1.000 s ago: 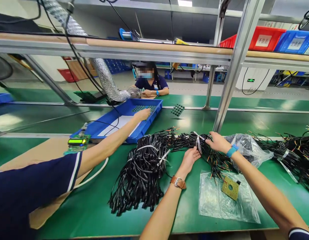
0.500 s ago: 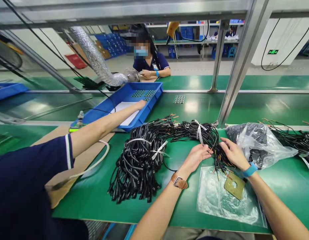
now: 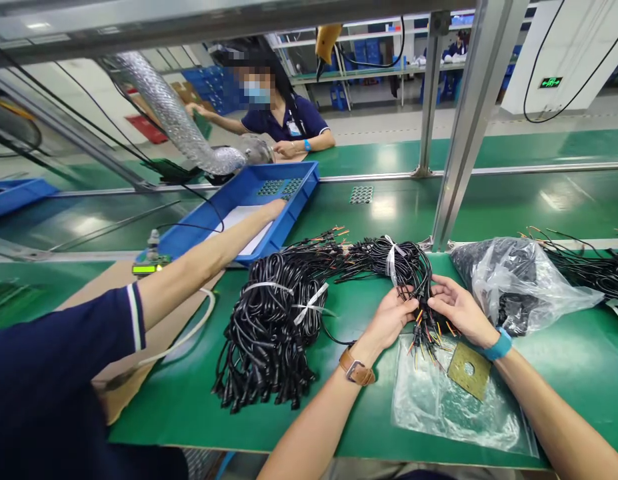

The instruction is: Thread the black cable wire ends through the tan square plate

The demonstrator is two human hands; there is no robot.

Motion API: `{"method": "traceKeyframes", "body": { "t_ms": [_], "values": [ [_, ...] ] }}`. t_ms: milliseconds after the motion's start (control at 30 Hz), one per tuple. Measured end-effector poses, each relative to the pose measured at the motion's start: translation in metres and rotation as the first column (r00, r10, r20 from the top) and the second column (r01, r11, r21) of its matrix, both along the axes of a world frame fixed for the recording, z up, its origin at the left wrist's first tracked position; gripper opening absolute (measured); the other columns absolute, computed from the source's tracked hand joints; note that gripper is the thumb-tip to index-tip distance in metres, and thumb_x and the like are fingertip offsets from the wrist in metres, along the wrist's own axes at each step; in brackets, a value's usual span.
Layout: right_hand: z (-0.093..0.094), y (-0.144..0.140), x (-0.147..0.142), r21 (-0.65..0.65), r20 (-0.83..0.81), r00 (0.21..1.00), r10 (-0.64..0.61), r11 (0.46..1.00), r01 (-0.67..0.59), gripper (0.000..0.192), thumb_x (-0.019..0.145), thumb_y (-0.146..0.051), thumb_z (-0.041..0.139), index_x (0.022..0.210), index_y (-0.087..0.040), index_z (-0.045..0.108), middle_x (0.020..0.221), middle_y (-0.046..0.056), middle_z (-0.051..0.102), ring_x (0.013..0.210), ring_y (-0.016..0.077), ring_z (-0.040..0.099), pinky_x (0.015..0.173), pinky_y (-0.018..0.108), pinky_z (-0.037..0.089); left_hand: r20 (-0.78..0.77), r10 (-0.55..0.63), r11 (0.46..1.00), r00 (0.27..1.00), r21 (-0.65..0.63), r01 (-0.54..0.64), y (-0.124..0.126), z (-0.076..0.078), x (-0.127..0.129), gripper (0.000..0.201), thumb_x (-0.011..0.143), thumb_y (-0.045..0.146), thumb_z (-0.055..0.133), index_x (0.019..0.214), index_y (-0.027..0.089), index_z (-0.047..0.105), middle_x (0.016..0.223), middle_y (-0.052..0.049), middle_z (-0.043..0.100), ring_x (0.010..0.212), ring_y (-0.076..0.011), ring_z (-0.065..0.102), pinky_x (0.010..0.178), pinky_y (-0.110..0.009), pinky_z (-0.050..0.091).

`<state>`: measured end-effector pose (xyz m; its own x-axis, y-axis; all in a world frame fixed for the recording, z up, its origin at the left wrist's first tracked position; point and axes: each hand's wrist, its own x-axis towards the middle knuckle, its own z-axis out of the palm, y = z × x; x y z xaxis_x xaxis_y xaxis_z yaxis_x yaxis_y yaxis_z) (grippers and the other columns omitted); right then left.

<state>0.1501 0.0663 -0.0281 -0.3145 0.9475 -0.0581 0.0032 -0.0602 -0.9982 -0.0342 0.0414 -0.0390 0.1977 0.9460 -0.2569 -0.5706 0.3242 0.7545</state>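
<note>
Both my hands are on a bundle of thin black cables [image 3: 423, 275] tied with a white tie. My left hand [image 3: 393, 315] closes on the bundle's left side, its thumb in front. From the right, my right hand [image 3: 461, 311] pinches the same strands, with some fingers hidden behind them. Stripped orange, yellow and red wire ends hang below both thumbs. Beneath them lies a flat clear plastic bag [image 3: 423, 407], with a square tan plate [image 3: 463, 385] with a round hole on it. Left of my hands is a thicker tied bundle of black cables [image 3: 271, 320] with connectors.
A filled plastic bag [image 3: 521, 287] and more black cables [image 3: 579, 263] lie to the right. A co-worker's arm [image 3: 203, 257] reaches into a blue tray [image 3: 293, 223] at left. A metal post [image 3: 461, 133] rises behind my right hand. Another person sits opposite.
My hands have come together and closed on the cable bundle, the fingers now wrapped round the strands. The wire ends have shifted left. The person opposite has raised an arm holding something green.
</note>
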Motion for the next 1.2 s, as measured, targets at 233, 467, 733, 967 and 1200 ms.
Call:
{"method": "traceKeyframes", "body": {
  "t_ms": [233, 467, 733, 967, 1200],
  "values": [
    [-0.005, 0.004, 0.004, -0.154, -0.131, 0.985, -0.112, 0.984, 0.092, 0.059, 0.071, -0.037, 0.083, 0.124, -0.023, 0.061, 0.103, 0.003, 0.066, 0.086, 0.0172, 0.062, 0.082, 0.032, 0.050, -0.049, 0.001, 1.000, 0.999, -0.002, -0.001, -0.001, 0.006, -0.005, 0.050, 0.062, 0.021, 0.091, 0.102, 0.015, 0.063, 0.099, -0.004, 0.068, 0.083, -0.0152, 0.064, 0.072, -0.026, 0.050],
    [-0.001, -0.002, -0.005, -0.219, -0.119, 0.991, -0.061, 0.975, 0.034, 0.060, 0.078, -0.048, 0.079, 0.127, -0.021, 0.057, 0.101, 0.005, 0.072, 0.093, 0.0217, 0.067, 0.085, 0.035, 0.051, -0.087, -0.020, 0.998, 0.996, 0.060, 0.025, -0.002, 0.005, -0.006, 0.052, 0.062, 0.021, 0.093, 0.105, 0.013, 0.064, 0.104, -0.006, 0.068, 0.094, -0.0174, 0.063, 0.089, -0.030, 0.047],
    [0.004, -0.007, -0.016, -0.224, -0.205, 0.978, -0.040, 0.975, -0.007, 0.067, 0.070, -0.035, 0.085, 0.127, -0.020, 0.053, 0.092, 0.002, 0.073, 0.078, 0.0173, 0.068, 0.076, 0.031, 0.054, -0.125, -0.111, 0.990, 0.986, 0.076, 0.121, 0.001, 0.003, -0.012, 0.058, 0.061, 0.024, 0.094, 0.105, 0.013, 0.058, 0.087, -0.003, 0.068, 0.077, -0.0155, 0.064, 0.076, -0.030, 0.049],
    [0.006, -0.005, -0.009, -0.273, -0.256, 0.966, -0.035, 0.961, -0.037, 0.061, 0.072, -0.036, 0.084, 0.123, -0.019, 0.055, 0.080, -0.001, 0.070, 0.068, 0.0149, 0.065, 0.068, 0.028, 0.052, -0.124, -0.176, 0.983, 0.977, 0.036, 0.181, 0.002, 0.008, -0.018, 0.059, 0.064, 0.024, 0.092, 0.111, 0.013, 0.057, 0.090, -0.006, 0.071, 0.078, -0.0182, 0.069, 0.076, -0.030, 0.050],
    [0.003, -0.008, -0.016, -0.109, -0.110, 0.994, 0.024, 0.993, -0.037, 0.070, 0.073, -0.042, 0.084, 0.131, -0.022, 0.051, 0.122, 0.009, 0.069, 0.112, 0.0252, 0.064, 0.099, 0.040, 0.049, -0.139, -0.164, 0.986, 0.977, 0.016, 0.168, 0.003, 0.005, -0.019, 0.058, 0.061, 0.017, 0.091, 0.109, 0.013, 0.058, 0.087, -0.002, 0.068, 0.072, -0.0112, 0.062, 0.063, -0.021, 0.043]
  ]
}}
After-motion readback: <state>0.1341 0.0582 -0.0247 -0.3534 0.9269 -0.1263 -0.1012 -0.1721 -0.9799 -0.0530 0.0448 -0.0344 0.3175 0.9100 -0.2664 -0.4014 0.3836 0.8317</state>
